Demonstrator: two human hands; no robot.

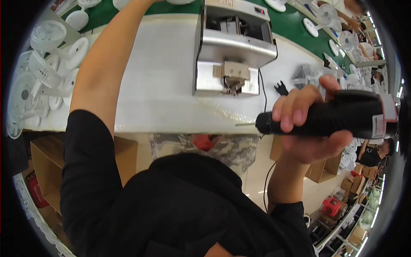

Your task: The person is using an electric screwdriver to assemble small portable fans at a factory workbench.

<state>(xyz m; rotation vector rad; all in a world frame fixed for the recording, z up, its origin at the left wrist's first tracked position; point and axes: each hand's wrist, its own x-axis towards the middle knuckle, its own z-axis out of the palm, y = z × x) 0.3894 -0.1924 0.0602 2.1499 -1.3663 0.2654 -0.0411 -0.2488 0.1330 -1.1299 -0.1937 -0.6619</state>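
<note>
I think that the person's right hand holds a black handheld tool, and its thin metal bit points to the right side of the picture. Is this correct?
Not quite: in the head view, the thin metal bit points to the left side of the picture. The right hand does hold the black handheld tool.

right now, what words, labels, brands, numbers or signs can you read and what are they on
No text reads clearly.
Black electric screwdriver in the right hand: white label with barcode-like lines, too small to read.
Metal machine on the bench: pale label at its top edge, too small; red-lit display, too blurred.
</note>
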